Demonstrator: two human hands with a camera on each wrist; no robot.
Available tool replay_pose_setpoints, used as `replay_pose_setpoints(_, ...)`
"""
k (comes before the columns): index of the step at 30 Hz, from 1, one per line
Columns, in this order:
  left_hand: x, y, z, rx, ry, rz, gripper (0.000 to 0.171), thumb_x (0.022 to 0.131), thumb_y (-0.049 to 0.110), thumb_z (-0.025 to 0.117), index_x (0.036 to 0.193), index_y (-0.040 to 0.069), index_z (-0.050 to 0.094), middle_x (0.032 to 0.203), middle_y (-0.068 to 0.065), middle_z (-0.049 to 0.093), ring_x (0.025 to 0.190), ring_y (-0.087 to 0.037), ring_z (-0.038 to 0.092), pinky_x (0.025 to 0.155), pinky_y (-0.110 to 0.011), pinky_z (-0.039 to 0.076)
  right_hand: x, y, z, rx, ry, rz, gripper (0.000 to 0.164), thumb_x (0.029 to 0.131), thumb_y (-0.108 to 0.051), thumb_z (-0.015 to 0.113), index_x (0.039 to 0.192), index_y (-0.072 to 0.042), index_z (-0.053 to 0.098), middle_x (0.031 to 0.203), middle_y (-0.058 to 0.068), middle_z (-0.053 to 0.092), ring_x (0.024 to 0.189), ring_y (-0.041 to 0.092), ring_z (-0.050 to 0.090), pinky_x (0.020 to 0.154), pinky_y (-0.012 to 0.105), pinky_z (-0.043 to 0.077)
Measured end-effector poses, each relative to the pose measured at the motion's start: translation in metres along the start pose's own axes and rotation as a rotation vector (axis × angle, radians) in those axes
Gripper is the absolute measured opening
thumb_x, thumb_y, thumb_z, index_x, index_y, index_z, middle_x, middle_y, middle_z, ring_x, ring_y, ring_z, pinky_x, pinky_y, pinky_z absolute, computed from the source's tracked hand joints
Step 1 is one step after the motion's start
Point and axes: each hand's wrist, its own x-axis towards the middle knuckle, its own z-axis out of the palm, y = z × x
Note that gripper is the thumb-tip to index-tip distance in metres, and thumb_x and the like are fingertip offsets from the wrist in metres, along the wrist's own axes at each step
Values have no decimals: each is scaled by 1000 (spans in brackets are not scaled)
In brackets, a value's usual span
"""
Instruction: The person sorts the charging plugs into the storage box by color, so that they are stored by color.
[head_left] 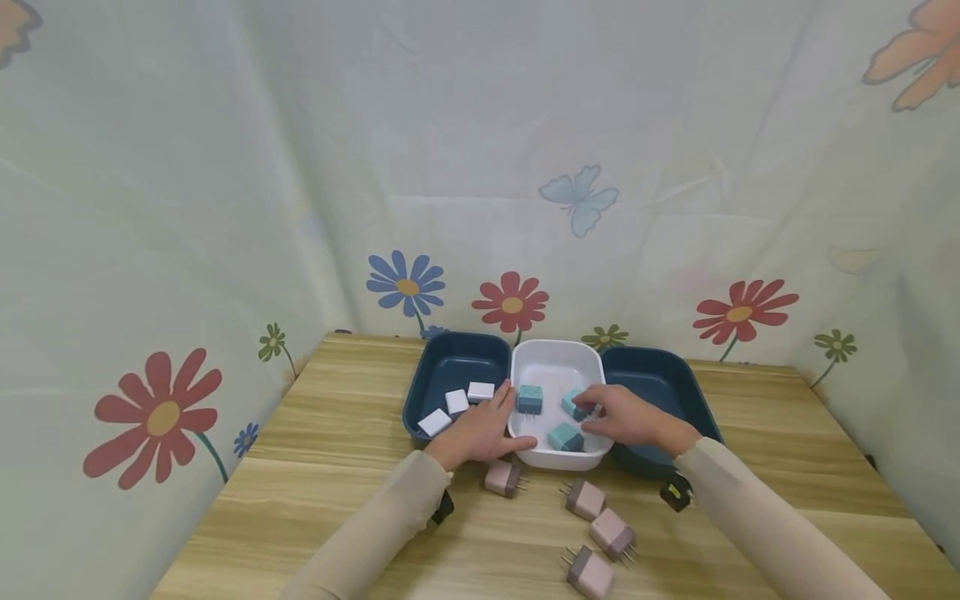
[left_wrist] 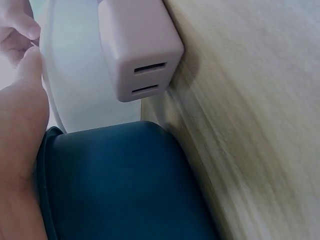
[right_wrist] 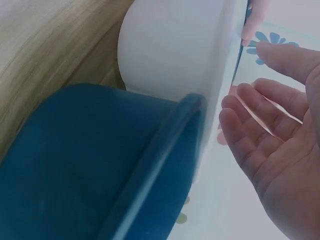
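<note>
Across the shared rim of the left blue bin and the white bin rests my left hand, fingers extended. Over the white bin's right side reaches my right hand, its thumb apart from its loosely bent fingers. Nothing shows between them in the right wrist view. Its fingertips are at a teal plug charger; whether they touch it, I cannot tell. Two more teal chargers lie in that bin, one by the left wall and one near the front. White blocks sit in the left blue bin.
Another dark blue bin stands on the right, against the white one. Several pink plug chargers lie on the wooden table in front of the bins, one close beneath my left hand. A flowered curtain hangs behind.
</note>
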Motion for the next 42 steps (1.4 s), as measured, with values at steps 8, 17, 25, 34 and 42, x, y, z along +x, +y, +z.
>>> replay_pose_setpoints(8,-2,1,-1,23,34,7,100,82,75,42,151,5,19,157,-12,10,140,-30,20,110,-45,23,-16,-2,-11,-40,52,-16,31,87,-14,68,115,-3,63,108,6,65,97,23,59,83,42,50)
replay_pose_setpoints(17,-17,1,-12,8,133,121,73,91,57,51,144,9,39,150,-9,32,136,-25,31,108,-42,29,-42,23,-19,-118,177,4,36,87,-13,69,119,2,61,110,15,64,101,30,60,82,44,51)
replay_pose_setpoints(25,-44,3,-19,25,165,276,50,90,47,60,127,13,60,123,0,58,109,-12,55,91,-29,46,-69,54,-22,-245,313,125,49,86,-23,70,121,8,57,116,24,57,109,41,51,90,57,42)
replay_pose_setpoints(34,-67,4,-14,-25,131,408,39,87,36,67,117,12,65,111,-1,62,91,-8,56,78,-23,48,-101,81,-21,-200,289,281,77,85,-36,70,132,17,39,133,36,38,120,52,36,95,64,32)
replay_pose_setpoints(42,-72,4,-1,15,29,355,57,84,37,71,131,9,56,131,-3,53,114,-14,53,92,-27,45,-122,105,-11,-75,238,373,94,84,-43,69,138,20,24,138,41,22,121,57,29,94,69,28)
